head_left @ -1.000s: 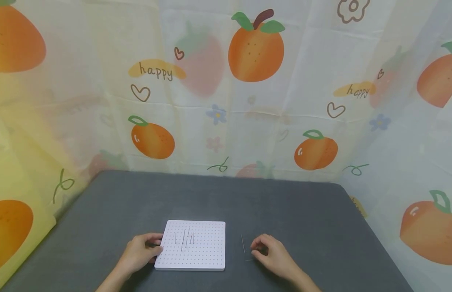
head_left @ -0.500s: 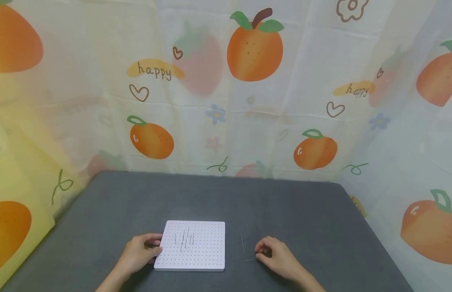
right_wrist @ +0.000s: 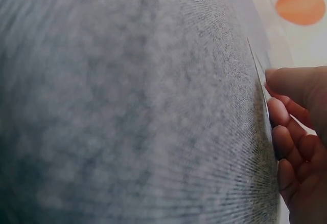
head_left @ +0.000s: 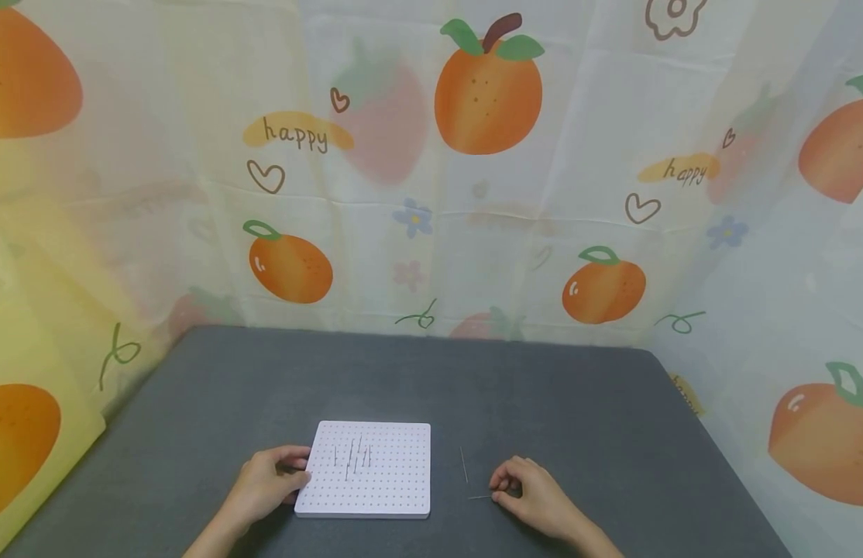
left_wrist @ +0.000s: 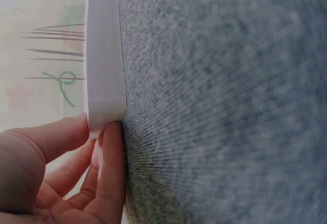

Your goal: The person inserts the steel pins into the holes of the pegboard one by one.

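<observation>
On the dark table lies a square white pegboard (head_left: 397,480) with rows of small holes. Several thin metal needles (left_wrist: 56,51) stand upright in its left and middle part. My left hand (head_left: 267,480) holds the board's left edge, thumb at the top edge and fingers at the side and below. Right of the board, one loose needle (head_left: 463,465) lies pointing away from me. A second needle (head_left: 479,497) lies crosswise, its right end at the fingertips of my right hand (head_left: 532,496). That hand is loosely bent, with a gap between thumb and index finger in the right wrist view.
Grey cloth covers the table (head_left: 543,403). Behind it and along both sides hangs a pale curtain (head_left: 473,263) printed with oranges, hearts and flowers.
My right hand has drawn back slightly to the right and toward me, uncovering more of the crosswise needle. The left hand, board and upright needles stay in place.
</observation>
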`<state>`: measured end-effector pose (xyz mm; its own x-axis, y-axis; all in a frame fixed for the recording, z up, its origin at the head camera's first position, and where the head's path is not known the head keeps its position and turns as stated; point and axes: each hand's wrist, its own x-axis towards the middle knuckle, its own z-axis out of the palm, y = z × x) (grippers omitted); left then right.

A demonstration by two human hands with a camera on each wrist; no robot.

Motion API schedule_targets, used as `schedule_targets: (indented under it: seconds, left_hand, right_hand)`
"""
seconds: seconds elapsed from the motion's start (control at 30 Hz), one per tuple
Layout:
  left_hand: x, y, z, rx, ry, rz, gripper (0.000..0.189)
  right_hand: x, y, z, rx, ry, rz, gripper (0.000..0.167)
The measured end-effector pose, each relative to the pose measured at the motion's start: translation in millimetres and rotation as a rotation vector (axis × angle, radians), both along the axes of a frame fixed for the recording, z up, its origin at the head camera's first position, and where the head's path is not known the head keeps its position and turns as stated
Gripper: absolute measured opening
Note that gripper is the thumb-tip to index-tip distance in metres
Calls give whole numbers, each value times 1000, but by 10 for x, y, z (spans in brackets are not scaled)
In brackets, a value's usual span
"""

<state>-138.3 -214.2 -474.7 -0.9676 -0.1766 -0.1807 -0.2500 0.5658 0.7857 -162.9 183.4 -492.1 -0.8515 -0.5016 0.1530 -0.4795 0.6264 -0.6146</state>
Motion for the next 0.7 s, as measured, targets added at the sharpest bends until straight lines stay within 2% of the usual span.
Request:
schedule_targets:
  seconds: [0.13, 0.23, 0.7]
  left_hand:
    - [2, 1, 4, -6, 2, -1, 40]
    - [7, 2, 13, -7, 2, 4, 40]
    - [5, -2, -3, -8, 9, -2, 39]
  right_hand:
    - [4, -19, -26, 20, 90, -1, 17]
    - [9, -38, -41, 26, 121, -9, 19]
    - [22, -73, -62, 78, 111, -69, 21]
